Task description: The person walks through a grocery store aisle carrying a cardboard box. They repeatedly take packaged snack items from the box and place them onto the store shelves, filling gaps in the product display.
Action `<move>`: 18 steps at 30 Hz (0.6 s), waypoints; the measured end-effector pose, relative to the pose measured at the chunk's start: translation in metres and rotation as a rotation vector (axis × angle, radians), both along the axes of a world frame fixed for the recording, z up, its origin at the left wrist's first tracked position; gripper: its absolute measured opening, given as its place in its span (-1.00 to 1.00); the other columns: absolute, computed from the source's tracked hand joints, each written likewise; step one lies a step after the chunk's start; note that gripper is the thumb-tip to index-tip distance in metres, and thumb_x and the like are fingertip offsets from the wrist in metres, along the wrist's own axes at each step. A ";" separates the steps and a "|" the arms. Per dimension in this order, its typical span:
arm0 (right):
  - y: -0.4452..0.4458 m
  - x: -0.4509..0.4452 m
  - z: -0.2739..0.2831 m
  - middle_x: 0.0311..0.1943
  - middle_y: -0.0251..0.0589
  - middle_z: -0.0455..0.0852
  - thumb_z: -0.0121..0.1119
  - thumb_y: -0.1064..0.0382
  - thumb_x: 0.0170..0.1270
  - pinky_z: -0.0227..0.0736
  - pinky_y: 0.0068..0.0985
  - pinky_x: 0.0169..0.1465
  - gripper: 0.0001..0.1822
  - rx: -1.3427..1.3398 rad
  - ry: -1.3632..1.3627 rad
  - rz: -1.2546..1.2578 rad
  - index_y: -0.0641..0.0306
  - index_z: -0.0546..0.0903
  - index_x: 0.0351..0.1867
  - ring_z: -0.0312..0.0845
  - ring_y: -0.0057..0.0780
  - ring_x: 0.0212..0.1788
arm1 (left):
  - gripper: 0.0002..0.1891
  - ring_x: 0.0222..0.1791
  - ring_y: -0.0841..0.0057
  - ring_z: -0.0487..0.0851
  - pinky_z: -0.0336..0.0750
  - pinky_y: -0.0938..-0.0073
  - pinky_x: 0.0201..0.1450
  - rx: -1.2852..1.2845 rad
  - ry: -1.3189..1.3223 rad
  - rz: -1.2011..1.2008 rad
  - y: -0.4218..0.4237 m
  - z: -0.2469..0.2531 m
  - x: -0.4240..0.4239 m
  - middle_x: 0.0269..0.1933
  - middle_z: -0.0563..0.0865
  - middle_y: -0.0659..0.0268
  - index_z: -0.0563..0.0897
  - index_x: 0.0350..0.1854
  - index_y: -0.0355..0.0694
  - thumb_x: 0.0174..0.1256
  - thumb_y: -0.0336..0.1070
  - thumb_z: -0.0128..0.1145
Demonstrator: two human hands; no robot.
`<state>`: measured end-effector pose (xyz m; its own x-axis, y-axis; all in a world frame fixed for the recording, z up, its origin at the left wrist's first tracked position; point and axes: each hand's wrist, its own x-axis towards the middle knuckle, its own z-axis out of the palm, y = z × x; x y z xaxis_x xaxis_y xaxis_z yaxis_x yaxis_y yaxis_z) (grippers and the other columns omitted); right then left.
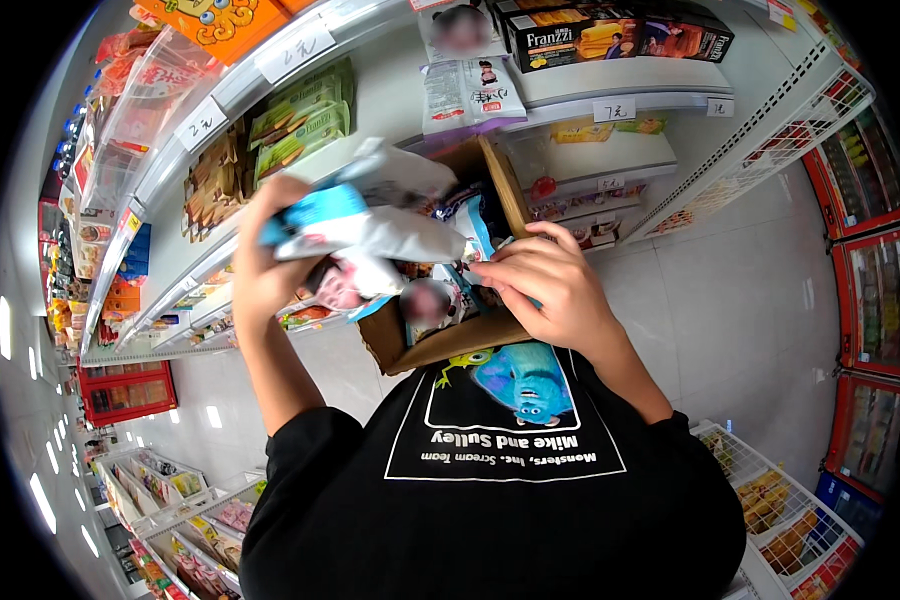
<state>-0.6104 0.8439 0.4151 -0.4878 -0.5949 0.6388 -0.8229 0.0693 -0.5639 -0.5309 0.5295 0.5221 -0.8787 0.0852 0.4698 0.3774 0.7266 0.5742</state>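
My left hand (266, 255) grips white and blue snack bags (412, 234), blurred, above the left part of an open cardboard box (450, 337). The box is against my front, by the shelf edge, with more blue and white snack bags (469, 221) inside. Over the box's right side is my right hand (555, 289), its fingers bent and the thumb and fingertips close together at the bags. Whether it pinches a bag cannot be made out. The box's bottom and its lower contents are hidden.
White snack bags (469, 94) and black biscuit boxes (574, 37) stand on the shelf ahead. Green packets (304, 120) and brown packets (217, 184) lie on the left shelf. A perforated shelf post (727, 154) and wire basket (810, 120) are at the right.
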 end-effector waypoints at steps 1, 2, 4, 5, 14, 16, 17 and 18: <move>0.000 0.002 -0.001 -0.32 -0.29 0.81 0.36 0.38 0.24 0.38 -0.19 0.30 -0.75 0.008 -0.015 0.000 0.12 0.82 -0.06 0.73 -0.38 -0.09 | -0.56 -0.12 0.25 0.66 0.49 0.29 0.00 -0.108 -0.082 0.041 0.004 -0.017 -0.010 -0.09 0.70 0.11 0.57 -0.08 -0.37 -0.09 -0.49 0.39; -0.001 0.002 -0.002 -0.30 -0.29 0.83 0.35 0.38 0.25 0.38 -0.18 0.32 -0.76 0.024 -0.020 0.004 0.12 0.82 -0.06 0.73 -0.38 -0.07 | -0.51 -0.03 0.22 0.67 0.50 0.26 0.06 -0.295 -0.237 0.094 0.010 -0.038 -0.021 -0.02 0.71 0.11 0.58 -0.01 -0.36 -0.07 -0.44 0.41; -0.001 0.003 -0.006 -0.31 -0.31 0.84 0.35 0.34 0.28 0.37 -0.17 0.34 -0.77 0.033 -0.038 0.007 0.10 0.83 -0.04 0.73 -0.39 -0.06 | -0.39 0.13 0.17 0.67 0.50 0.20 0.18 -0.738 -0.371 0.180 0.027 -0.085 -0.036 0.08 0.72 0.08 0.58 0.11 -0.35 -0.06 -0.30 0.49; -0.001 0.004 -0.008 -0.32 -0.32 0.83 0.35 0.34 0.28 0.37 -0.17 0.34 -0.77 0.066 -0.024 0.023 0.10 0.83 -0.04 0.73 -0.39 -0.06 | -0.31 0.20 0.14 0.65 0.48 0.18 0.24 -1.022 -0.421 0.197 0.033 -0.102 -0.039 0.12 0.72 0.06 0.57 0.16 -0.35 -0.08 -0.21 0.54; 0.003 0.010 -0.016 -0.36 -0.34 0.83 0.37 0.32 0.28 0.30 -0.10 0.43 -0.78 0.127 -0.004 0.028 0.10 0.83 -0.06 0.72 -0.43 -0.09 | -0.15 0.25 0.05 0.63 0.50 0.15 0.29 -0.426 -0.209 0.224 0.038 -0.066 -0.015 0.27 0.68 0.03 0.44 0.47 -0.19 0.09 -0.09 0.53; 0.002 0.010 -0.012 -0.36 -0.33 0.82 0.37 0.32 0.27 0.31 -0.10 0.43 -0.78 0.118 0.003 0.027 0.12 0.83 -0.06 0.73 -0.42 -0.10 | -0.27 0.20 0.05 0.68 0.56 0.19 0.21 -0.296 -0.139 0.237 0.039 -0.048 -0.006 0.25 0.71 0.08 0.48 0.44 -0.17 0.19 -0.19 0.48; 0.000 0.010 -0.009 -0.36 -0.33 0.82 0.38 0.32 0.27 0.31 -0.10 0.43 -0.77 0.115 0.002 0.033 0.12 0.83 -0.05 0.73 -0.42 -0.10 | -0.39 0.20 0.09 0.69 0.56 0.22 0.22 -0.235 -0.093 0.261 0.039 -0.043 -0.002 0.23 0.73 0.12 0.57 0.34 -0.19 0.21 -0.27 0.45; 0.000 0.009 -0.006 -0.34 -0.32 0.82 0.38 0.33 0.25 0.38 -0.15 0.38 -0.78 0.105 0.015 0.038 0.14 0.82 -0.07 0.73 -0.38 -0.10 | -0.44 0.20 0.09 0.69 0.56 0.21 0.23 -0.201 -0.081 0.261 0.039 -0.039 0.001 0.22 0.73 0.12 0.61 0.29 -0.20 0.21 -0.30 0.45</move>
